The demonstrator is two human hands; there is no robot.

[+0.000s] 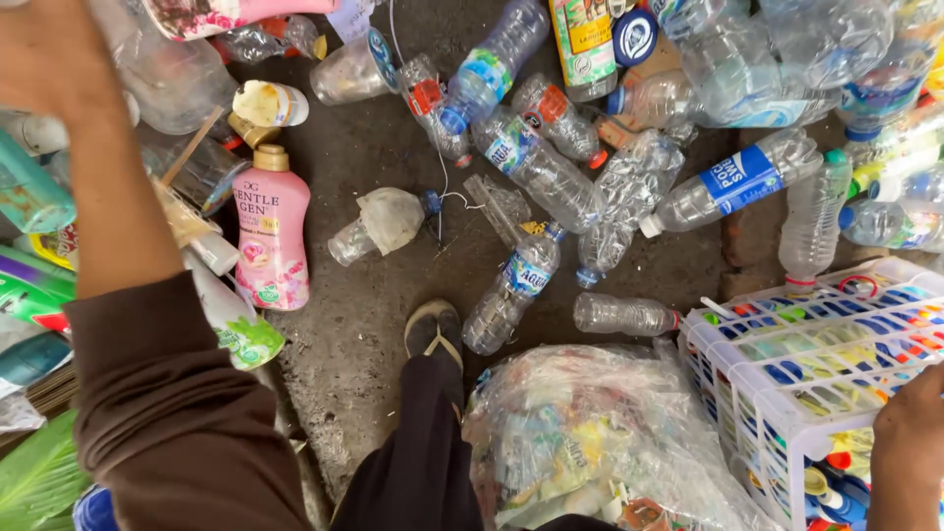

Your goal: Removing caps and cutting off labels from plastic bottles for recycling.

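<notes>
— Up at the top left corner our left hand reaches out over the pile, arm in a brown sleeve. Can we tell whether its fingers are spread or closed?

— We cannot; the frame cuts it off, and we see only the back of it and the wrist. Nothing shows in its grasp. Nearest below it lie a teal bottle and a clear jug.

— And our right hand?

— It sits at the lower right, resting on the rim of the white plastic basket. Its fingers curl down over the edge (only the knuckles show), so how tightly they close we cannot tell either.

— What does the basket hold?

— Bottle caps and small bits in blue, yellow, orange and green, seen through the slats. Just beside it, to the left, a clear plastic bag is stuffed with crumpled wrappers and labels.

— And the rest?

— A pink detergent bottle with a gold cap lies near our left arm. Clear water bottles are scattered across the middle and top, one with a blue label, one crushed bottle close to the basket. Our sandalled foot stands between them on rough, dark concrete ground. At the lower left corner shows a green leaf.
</notes>
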